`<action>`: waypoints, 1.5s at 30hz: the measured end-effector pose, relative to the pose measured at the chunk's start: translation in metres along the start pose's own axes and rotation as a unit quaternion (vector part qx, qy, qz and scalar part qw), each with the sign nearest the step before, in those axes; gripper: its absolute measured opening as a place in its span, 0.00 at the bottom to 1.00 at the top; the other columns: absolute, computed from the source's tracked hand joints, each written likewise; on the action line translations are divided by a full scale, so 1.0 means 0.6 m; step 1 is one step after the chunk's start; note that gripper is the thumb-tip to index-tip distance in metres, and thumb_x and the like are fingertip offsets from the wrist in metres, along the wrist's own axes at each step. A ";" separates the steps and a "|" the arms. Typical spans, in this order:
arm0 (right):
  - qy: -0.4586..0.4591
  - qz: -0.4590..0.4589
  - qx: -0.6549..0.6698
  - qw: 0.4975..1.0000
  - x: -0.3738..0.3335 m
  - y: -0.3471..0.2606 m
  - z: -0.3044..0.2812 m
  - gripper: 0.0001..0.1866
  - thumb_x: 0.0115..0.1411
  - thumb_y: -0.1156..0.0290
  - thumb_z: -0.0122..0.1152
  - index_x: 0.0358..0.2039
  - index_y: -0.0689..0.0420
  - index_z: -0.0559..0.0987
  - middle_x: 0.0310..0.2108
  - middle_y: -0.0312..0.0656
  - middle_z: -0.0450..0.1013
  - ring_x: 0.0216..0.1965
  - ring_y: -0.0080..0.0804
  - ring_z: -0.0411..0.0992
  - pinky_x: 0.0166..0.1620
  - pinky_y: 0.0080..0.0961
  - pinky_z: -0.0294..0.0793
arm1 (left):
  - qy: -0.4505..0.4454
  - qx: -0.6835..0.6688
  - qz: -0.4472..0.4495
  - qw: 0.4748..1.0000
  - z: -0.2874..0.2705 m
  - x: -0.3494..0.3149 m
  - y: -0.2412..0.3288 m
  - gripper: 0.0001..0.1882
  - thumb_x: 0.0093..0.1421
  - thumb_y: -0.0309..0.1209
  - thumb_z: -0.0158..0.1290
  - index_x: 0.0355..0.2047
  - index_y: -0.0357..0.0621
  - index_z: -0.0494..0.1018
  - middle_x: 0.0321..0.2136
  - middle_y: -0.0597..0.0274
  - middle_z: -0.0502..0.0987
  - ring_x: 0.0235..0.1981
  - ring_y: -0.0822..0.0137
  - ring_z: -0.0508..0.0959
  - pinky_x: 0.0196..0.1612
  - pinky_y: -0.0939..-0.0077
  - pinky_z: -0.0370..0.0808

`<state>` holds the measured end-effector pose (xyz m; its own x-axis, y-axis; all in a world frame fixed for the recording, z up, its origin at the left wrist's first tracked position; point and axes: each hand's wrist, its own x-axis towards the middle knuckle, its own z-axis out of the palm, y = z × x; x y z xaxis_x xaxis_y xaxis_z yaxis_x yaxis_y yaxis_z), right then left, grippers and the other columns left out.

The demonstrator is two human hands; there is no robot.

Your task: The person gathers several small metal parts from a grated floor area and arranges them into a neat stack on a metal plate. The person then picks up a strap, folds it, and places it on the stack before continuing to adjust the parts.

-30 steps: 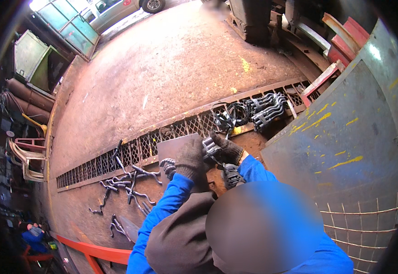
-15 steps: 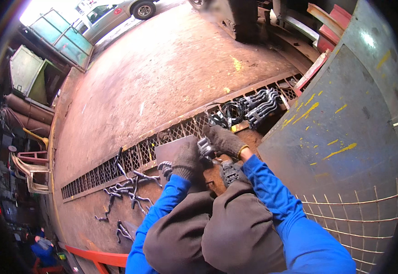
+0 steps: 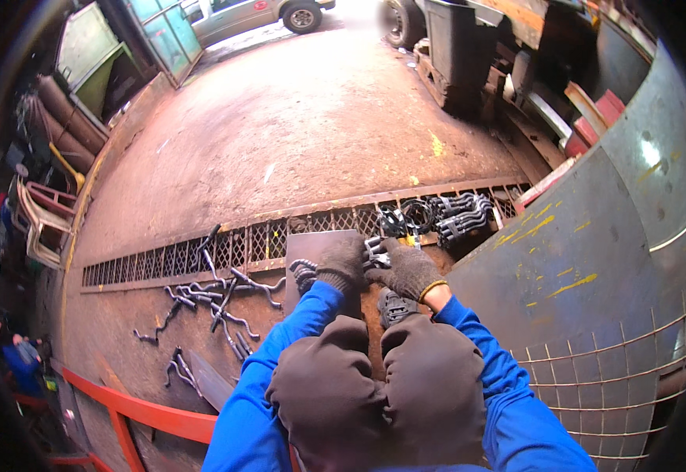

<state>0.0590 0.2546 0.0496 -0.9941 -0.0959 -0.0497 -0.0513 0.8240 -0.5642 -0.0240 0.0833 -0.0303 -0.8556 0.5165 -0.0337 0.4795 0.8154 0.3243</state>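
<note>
My left hand (image 3: 341, 263), in a dark knit glove, is closed round a bundle of bent metal rods (image 3: 304, 274) lying over a flat metal plate (image 3: 299, 246). The curved ends stick out to the left of that hand; the middle of the bundle is hidden under it. Gloved as well, my right hand (image 3: 410, 271) grips the bundle's right end (image 3: 375, 250), its fingers curled at the rods. Just past the right hand, on the floor grating, are black ties (image 3: 406, 216) and stacked bundles of similar bent rods (image 3: 464, 218).
Loose bent rods (image 3: 221, 299) lie scattered on the left floor beside the grating (image 3: 162, 267). A red metal rail (image 3: 146, 407) runs at lower left. Large sheet metal (image 3: 571, 252) and a wire mesh (image 3: 594, 377) stand on the right. A vehicle (image 3: 240, 20) is far off.
The view has swung, moving the scene's placement. My right hand has come down over the bundle's right end, covering more of it; my left hand keeps its hold.
</note>
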 end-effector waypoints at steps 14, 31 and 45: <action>-0.256 0.250 0.667 0.653 -0.048 0.034 -0.009 0.28 0.72 0.42 0.43 0.48 0.53 0.79 0.15 0.31 0.63 0.12 0.22 0.55 0.16 0.21 0.54 | 0.029 -0.055 0.027 0.998 -0.019 -0.017 0.021 0.38 0.43 0.45 0.69 0.55 0.52 0.68 0.44 0.49 0.77 0.46 0.45 0.78 0.47 0.48 0.75; 0.062 -0.094 -0.072 0.991 0.016 0.011 0.040 0.22 0.52 0.61 0.73 0.46 0.50 0.79 0.37 0.49 0.77 0.38 0.52 0.77 0.39 0.44 0.75 | -0.010 -0.057 0.004 0.998 -0.014 -0.009 0.016 0.39 0.44 0.44 0.69 0.55 0.46 0.67 0.46 0.49 0.76 0.45 0.48 0.80 0.47 0.52 0.77; 0.170 -0.074 -0.011 0.983 0.077 0.038 0.076 0.08 0.57 0.68 0.70 0.33 0.57 0.81 0.28 0.51 0.79 0.30 0.45 0.80 0.34 0.35 0.76 | -0.022 -0.064 0.015 0.998 -0.014 -0.010 0.002 0.44 0.40 0.42 0.73 0.56 0.44 0.66 0.44 0.48 0.78 0.45 0.47 0.81 0.48 0.52 0.77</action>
<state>0.0165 0.2433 -0.0032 -0.9496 -0.0258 0.3124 -0.1956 0.8275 -0.5262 -0.0200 0.0791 -0.0220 -0.8306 0.5532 -0.0634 0.4732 0.7613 0.4433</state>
